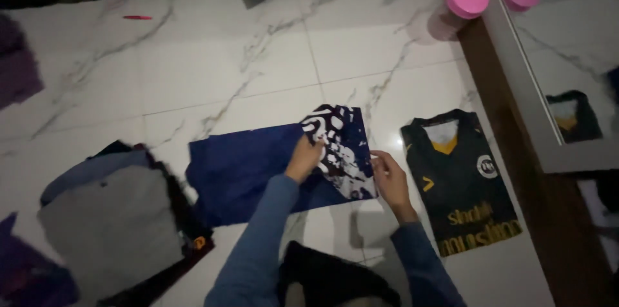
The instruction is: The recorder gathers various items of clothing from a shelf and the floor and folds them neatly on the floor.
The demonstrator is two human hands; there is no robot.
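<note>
Shirt (258, 172) edge under hands, dim.

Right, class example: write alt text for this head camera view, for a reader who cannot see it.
Seen from above, a person's left hand and right hand grip a blue garment with a white pattern spread on a white marble floor. A folded dark jersey with yellow trim lies to its right, a pile of grey and dark clothes to its left.
</note>
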